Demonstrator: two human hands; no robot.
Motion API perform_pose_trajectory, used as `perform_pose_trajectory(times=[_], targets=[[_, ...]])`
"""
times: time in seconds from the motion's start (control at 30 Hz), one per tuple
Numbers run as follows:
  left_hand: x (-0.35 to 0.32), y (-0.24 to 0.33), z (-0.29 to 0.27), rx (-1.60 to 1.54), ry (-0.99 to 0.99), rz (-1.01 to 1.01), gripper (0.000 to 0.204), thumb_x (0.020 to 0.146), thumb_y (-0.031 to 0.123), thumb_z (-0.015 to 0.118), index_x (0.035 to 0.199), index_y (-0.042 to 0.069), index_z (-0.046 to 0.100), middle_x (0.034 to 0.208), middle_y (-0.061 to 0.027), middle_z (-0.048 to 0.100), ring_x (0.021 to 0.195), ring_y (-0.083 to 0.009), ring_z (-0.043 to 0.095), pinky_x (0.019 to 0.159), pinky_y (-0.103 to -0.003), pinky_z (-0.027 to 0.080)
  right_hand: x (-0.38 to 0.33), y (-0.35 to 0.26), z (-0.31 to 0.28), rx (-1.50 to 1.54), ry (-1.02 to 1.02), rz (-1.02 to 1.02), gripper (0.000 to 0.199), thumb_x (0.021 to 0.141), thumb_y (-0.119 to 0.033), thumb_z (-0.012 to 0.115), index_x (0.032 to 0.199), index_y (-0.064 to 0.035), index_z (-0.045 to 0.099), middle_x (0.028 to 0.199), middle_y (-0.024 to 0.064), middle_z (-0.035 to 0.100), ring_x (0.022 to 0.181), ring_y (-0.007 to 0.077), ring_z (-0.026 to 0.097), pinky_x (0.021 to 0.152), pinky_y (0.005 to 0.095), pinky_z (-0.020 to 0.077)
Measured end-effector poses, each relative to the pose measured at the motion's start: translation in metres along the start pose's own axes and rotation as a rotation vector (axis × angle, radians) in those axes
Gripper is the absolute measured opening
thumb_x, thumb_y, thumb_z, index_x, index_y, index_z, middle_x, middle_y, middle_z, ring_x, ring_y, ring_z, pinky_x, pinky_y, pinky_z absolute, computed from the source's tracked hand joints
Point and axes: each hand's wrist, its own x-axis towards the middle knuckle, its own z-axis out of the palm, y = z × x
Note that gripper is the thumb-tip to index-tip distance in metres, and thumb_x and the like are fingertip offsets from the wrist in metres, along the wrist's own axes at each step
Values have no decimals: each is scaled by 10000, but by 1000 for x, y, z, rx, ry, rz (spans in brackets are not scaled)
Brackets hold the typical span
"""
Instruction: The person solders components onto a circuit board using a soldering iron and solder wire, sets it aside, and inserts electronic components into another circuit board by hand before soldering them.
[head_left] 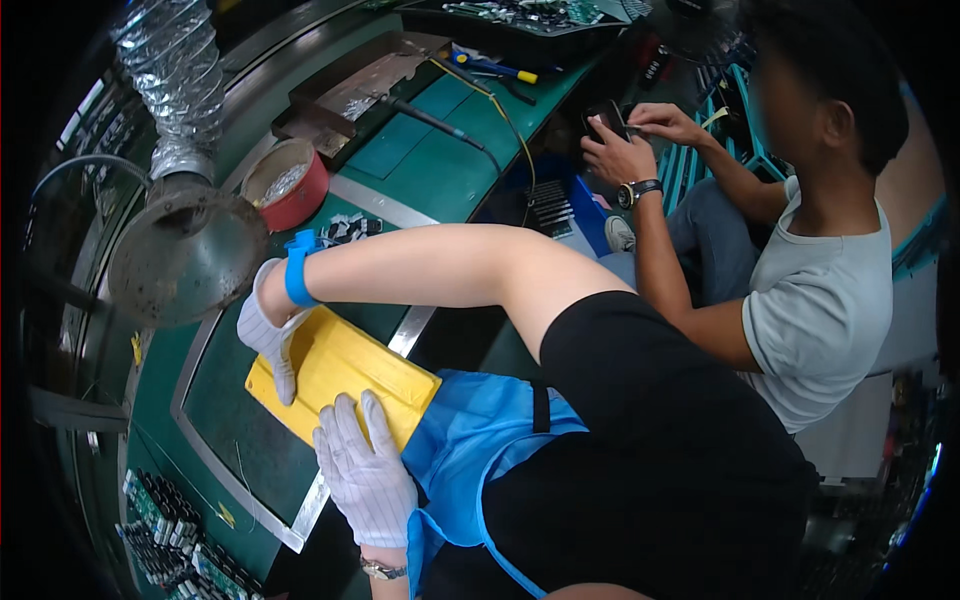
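Yellow board (345,365): lies aslant between both hands, over the edge of the green table (245,430), with one end just beside the blue apron (470,400). Touched by both hands.
Right hand (268,330): wears a white striped glove. Bends over the left end of the board, pointing down across its top. Can't tell if clamped on or just resting, with some fingers hidden.
Blue band (298,272): goes round the right wrist.
Left hand (367,480): wears a white striped glove too. Lies on the near side of the board with fingers a little apart, not clamped on anything.
Silver watch (382,569): sits on the left wrist.
Grey metal strip (411,328): runs along the table, right by the board.
Red tub (303,206): stands on the table, next to the metal funnel (185,260). Holds shiny bits.
Shiny pipe (178,85): comes down to the funnel, all wrinkly.
Long thin tool (428,121): lies past the red tub, with a dark handle.
Circuit boards (170,535): heaped up at the bottom left.
Blue bin (590,205): below the table edge, near the other person.
Other person (825,290): sits on the right in a pale shirt, holding a dark flat thing (606,117).
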Motion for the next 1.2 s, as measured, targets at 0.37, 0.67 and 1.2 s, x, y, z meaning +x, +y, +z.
perform_pose_trajectory(times=[0.37,0.67,1.2], targets=[[-6,-1,13,79,140,5,434,900,84,518,1329,25,546,1334,-246,523,1247,-447,506,1108,-539,347,-3,-2,-12,43,-16,7,804,636,-649,814,1128,-26,687,1074,121,706,1001,281,668,848,386,507],[-8,-20,-6,-161,163,76,665,718,446,776,1198,14,619,1279,-158,596,1234,-381,524,1058,-520,375,-13,4,-14,227,82,-108,720,669,-539,849,1074,25,658,965,162,706,902,283,683,787,385,516],[-14,-136,-31,42,526,-146,423,649,-14,692,1064,67,677,987,-110,694,865,-291,687,716,-384,550,-52,-22,22,166,1072,-554,229,743,-8,678,950,-105,683,973,61,719,964,254,670,890,404,493]])
